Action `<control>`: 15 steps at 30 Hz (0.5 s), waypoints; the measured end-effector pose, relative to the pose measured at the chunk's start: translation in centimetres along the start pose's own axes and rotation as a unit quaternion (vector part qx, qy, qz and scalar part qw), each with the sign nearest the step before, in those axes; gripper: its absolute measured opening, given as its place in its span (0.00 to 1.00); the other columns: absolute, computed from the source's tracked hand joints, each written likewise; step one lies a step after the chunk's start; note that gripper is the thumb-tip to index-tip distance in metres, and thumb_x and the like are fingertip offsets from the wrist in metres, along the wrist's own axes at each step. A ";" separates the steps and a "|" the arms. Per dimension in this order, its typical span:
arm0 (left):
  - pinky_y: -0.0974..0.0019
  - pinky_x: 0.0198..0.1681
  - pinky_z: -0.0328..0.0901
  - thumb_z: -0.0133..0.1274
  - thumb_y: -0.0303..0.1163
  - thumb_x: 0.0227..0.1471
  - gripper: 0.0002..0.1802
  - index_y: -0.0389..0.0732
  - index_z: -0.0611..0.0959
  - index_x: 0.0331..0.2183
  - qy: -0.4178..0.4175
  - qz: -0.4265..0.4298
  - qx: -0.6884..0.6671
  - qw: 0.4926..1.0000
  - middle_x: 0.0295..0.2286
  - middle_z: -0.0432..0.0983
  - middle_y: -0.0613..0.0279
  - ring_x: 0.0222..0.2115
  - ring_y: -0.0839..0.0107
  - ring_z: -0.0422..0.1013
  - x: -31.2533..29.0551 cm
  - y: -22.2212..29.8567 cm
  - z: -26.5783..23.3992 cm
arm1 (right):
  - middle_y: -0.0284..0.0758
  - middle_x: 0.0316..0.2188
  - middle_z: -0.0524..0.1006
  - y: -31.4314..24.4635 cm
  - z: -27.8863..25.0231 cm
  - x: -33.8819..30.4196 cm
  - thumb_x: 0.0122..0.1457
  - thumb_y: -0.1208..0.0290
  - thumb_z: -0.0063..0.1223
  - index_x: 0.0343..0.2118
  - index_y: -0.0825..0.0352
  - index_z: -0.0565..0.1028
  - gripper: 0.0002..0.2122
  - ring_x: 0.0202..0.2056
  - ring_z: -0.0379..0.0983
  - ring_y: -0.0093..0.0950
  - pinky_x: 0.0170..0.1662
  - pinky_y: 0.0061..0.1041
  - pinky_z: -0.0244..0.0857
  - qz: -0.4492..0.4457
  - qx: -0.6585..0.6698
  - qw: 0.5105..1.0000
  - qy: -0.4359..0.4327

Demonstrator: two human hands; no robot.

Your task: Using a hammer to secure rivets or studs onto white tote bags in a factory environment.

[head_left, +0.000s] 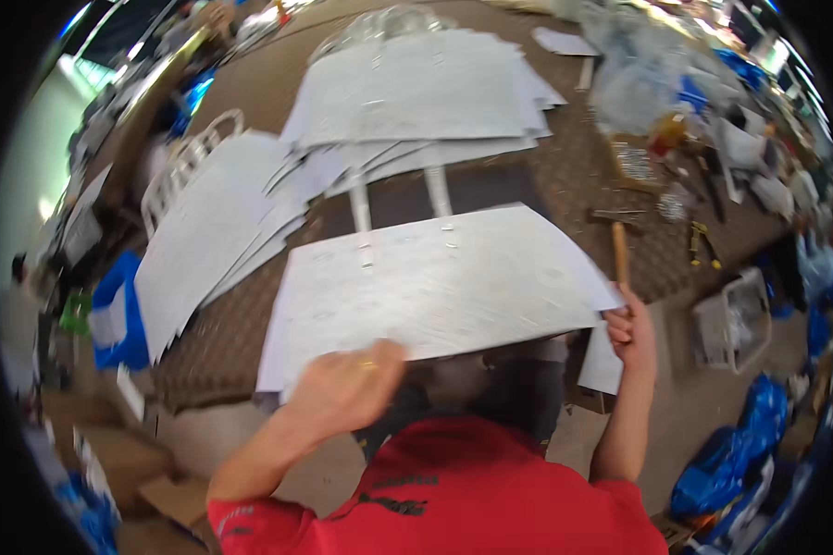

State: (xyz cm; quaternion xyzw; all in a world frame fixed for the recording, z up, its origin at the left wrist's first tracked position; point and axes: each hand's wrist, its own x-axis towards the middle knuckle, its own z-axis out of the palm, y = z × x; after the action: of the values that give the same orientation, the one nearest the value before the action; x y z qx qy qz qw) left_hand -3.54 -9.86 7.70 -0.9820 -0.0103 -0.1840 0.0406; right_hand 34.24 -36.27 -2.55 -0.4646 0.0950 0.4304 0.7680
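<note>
A flat white tote bag (444, 277) lies in front of me at the table's near edge, its two pale strap handles (438, 190) stretched away from me. My left hand (347, 387) is closed over the bag's near left edge, a ring on one finger. It is slightly blurred, and what its fingers hold is hidden. My right hand (630, 328) grips the wooden handle of a hammer (621, 254) beside the bag's right corner. The hammer's head points away from me, over the table.
More white bags lie stacked at the far middle (412, 92) and on the left (217, 217). On the brown table (565, 176), a box of small metal pieces (633, 159) and yellow-handled pliers (703, 245) lie right. A white crate (733, 319) and blue plastic bags (731, 453) stand below right.
</note>
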 end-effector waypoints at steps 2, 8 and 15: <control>0.64 0.25 0.69 0.60 0.29 0.52 0.18 0.38 0.79 0.46 -0.098 -0.002 -0.102 0.990 0.35 0.78 0.58 0.26 0.63 0.76 -0.9 2.2 3.7 | 0.20 0.17 0.58 0.0 -0.9 0.1 0.70 0.63 0.49 0.44 0.64 0.74 0.10 0.12 0.49 0.10 0.10 0.12 0.40 -0.006 -0.030 0.999 -0.027; 0.70 0.36 0.64 0.59 0.28 0.56 0.11 0.39 0.79 0.41 -0.097 -0.298 -0.547 0.776 0.30 0.70 0.65 0.33 0.74 0.70 -1.4 0.7 4.5 | 0.20 0.18 0.58 -0.2 1.9 -3.6 0.70 0.60 0.49 0.42 0.64 0.72 0.11 0.13 0.49 0.09 0.12 0.12 0.41 -0.155 -0.298 0.935 0.117; 0.75 0.37 0.64 0.64 0.22 0.48 0.11 0.35 0.87 0.38 0.252 -0.438 -0.475 0.721 0.28 0.80 0.68 0.29 0.80 0.70 1.5 -9.6 8.6 | 0.20 0.18 0.59 3.7 9.6 -8.5 0.70 0.64 0.47 0.44 0.64 0.72 0.09 0.13 0.50 0.09 0.14 0.13 0.41 -0.347 -0.334 0.874 0.063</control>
State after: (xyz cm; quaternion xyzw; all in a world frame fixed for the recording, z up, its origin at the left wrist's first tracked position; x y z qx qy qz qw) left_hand 0.66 0.46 1.01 -0.6763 -0.3396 -0.4027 -0.5150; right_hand 23.84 -32.79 5.02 -0.7227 -0.1741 0.1119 0.6594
